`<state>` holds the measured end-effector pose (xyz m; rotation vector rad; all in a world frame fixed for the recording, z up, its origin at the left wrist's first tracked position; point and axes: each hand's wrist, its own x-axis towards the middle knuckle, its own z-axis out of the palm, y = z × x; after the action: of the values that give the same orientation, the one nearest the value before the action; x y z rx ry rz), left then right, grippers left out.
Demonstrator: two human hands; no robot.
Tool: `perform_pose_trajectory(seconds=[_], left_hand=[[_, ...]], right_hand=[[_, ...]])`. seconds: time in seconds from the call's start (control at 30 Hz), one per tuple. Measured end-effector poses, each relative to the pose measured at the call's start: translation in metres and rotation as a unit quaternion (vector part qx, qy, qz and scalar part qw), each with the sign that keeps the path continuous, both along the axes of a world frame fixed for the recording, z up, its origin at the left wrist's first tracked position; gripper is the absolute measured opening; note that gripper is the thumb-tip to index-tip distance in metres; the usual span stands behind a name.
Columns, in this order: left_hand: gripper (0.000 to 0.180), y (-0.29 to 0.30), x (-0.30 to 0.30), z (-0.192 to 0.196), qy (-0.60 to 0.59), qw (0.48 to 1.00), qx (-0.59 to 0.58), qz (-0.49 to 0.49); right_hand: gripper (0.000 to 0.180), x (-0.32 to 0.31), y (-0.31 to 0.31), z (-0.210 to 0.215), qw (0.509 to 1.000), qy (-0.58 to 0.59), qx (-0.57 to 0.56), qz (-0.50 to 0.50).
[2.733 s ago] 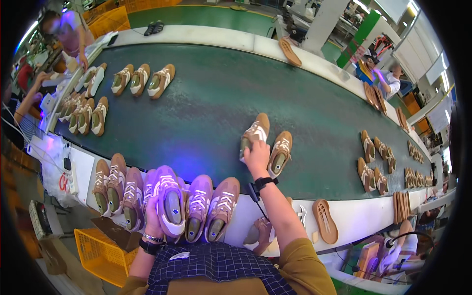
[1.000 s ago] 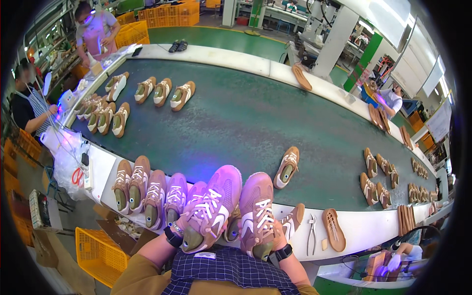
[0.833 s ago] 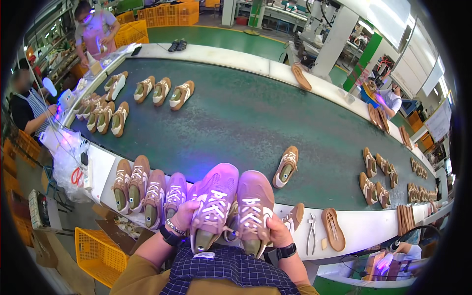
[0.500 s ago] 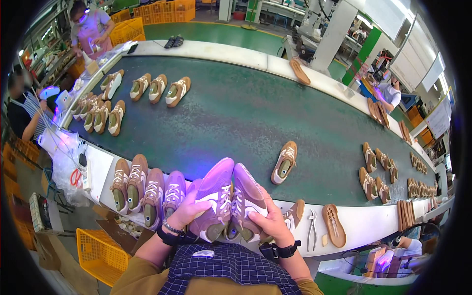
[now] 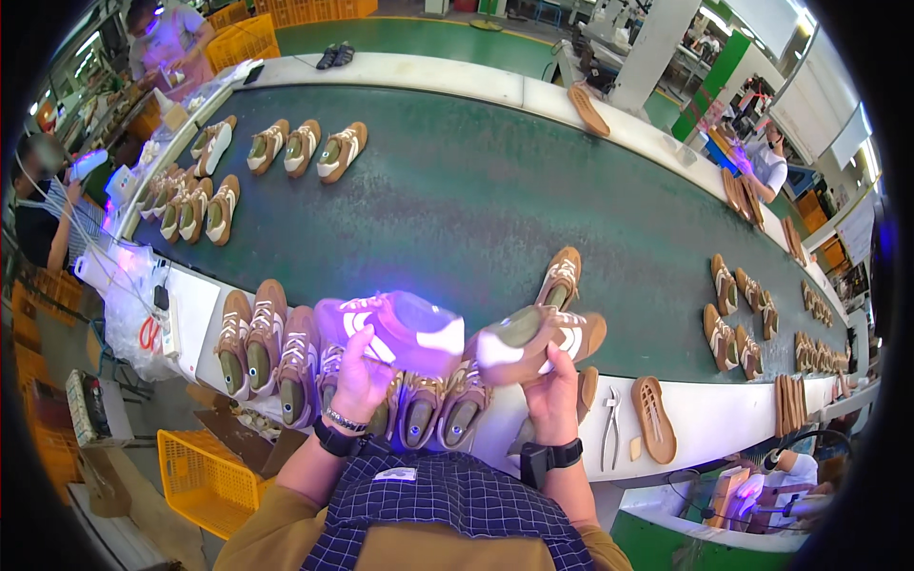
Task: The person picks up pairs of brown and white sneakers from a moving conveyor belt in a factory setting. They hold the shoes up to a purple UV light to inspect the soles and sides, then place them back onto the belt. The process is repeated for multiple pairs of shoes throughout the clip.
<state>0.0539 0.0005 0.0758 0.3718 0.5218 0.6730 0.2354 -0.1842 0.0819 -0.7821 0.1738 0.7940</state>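
My left hand (image 5: 360, 385) is closed around a brown-and-white sneaker (image 5: 405, 335), held sideways with its toe to the left under a purple light. My right hand (image 5: 552, 398) grips the matching sneaker (image 5: 519, 344), tilted with its toe to the right. The two heels face each other, a small gap apart. Below them, on the white ledge, stand more laced sneakers (image 5: 419, 414), partly hidden by my hands. Farther left along the ledge is a row of sneakers (image 5: 267, 333). Beyond the right-hand shoe, one sneaker (image 5: 562, 276) rests on the green belt.
Pliers (image 5: 610, 428) and a tan shoe sole (image 5: 653, 419) lie on the ledge at my right. Groups of sneakers sit on the green conveyor belt (image 5: 428, 190) at both ends. A yellow crate (image 5: 205, 476) stands low at left. Several people work around the belt.
The two sneakers, before held side by side with toes pointing away, are now turned sideways and apart, heels facing inward. Sneakers on the ledge beneath them have come into view.
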Motion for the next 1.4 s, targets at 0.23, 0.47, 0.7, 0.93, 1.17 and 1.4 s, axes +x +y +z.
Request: perform_pose_trajectory(seconds=[0.23, 0.47, 0.7, 0.93, 1.17, 1.4], left_hand=[[0.039, 0.000, -0.004, -0.012, 0.057, 0.997, -0.045, 0.028], [0.039, -0.005, 0.002, -0.010, 0.060, 0.996, -0.060, 0.026], [0.042, -0.008, 0.003, -0.018, 0.071, 0.995, -0.064, 0.018], [0.042, -0.010, 0.005, -0.015, 0.069, 0.995, -0.069, 0.013], [0.038, -0.007, 0.004, -0.013, 0.060, 0.996, -0.066, 0.001], [0.031, -0.004, -0.001, -0.021, 0.075, 0.997, -0.019, -0.005]], right_hand=[[0.045, -0.010, -0.005, -0.015, 0.996, 0.066, 0.008, -0.056], [0.044, -0.019, 0.002, -0.013, 0.995, 0.076, -0.018, -0.055], [0.042, -0.021, 0.004, -0.014, 0.997, 0.056, -0.023, -0.047], [0.041, -0.023, 0.004, -0.018, 0.998, 0.049, -0.021, -0.036], [0.041, -0.025, 0.006, -0.018, 0.998, 0.034, -0.042, -0.030], [0.040, -0.025, 0.000, -0.017, 0.998, -0.013, -0.060, -0.013]])
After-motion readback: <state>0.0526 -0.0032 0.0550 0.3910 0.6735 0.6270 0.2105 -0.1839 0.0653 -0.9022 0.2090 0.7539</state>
